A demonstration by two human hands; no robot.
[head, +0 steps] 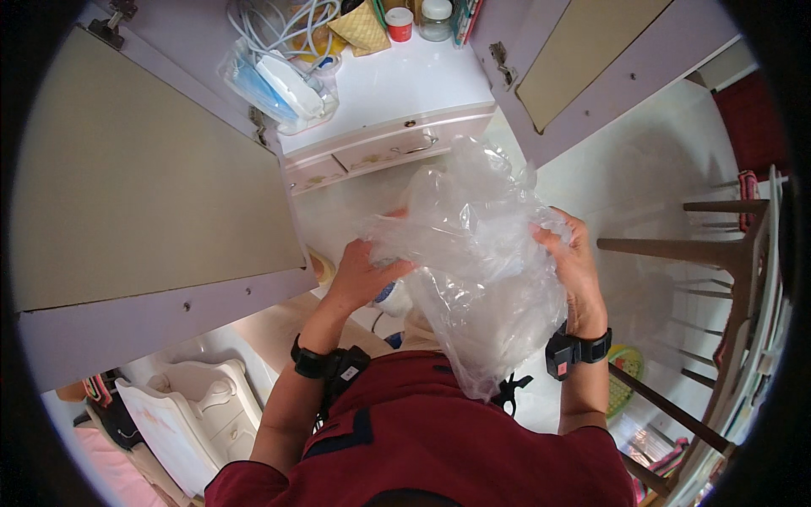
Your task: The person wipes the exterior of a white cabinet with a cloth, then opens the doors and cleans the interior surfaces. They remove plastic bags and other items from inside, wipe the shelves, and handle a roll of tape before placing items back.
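Note:
A large, crumpled clear plastic bag (pixel 481 253) spreads between my two hands, in front of my body. My left hand (pixel 367 272) holds its left edge, with the thumb on the near side and part of the fingers hidden behind the film. At the bag's right side, my right hand (pixel 570 253) pinches the plastic between thumb and fingers. Beyond the bag stands a cabinet with a white shelf (pixel 405 82) and a drawer front (pixel 386 152) below it. Whether the bag contains anything cannot be told.
Open cabinet doors flank me, left (pixel 146 177) and right (pixel 589 63). On the shelf lie a coiled white cable (pixel 310 32), a bag with blue and white items (pixel 272 89), a red-and-white tub (pixel 399 25) and a glass jar (pixel 436 22). Wooden chair legs (pixel 671 250) stick out at right.

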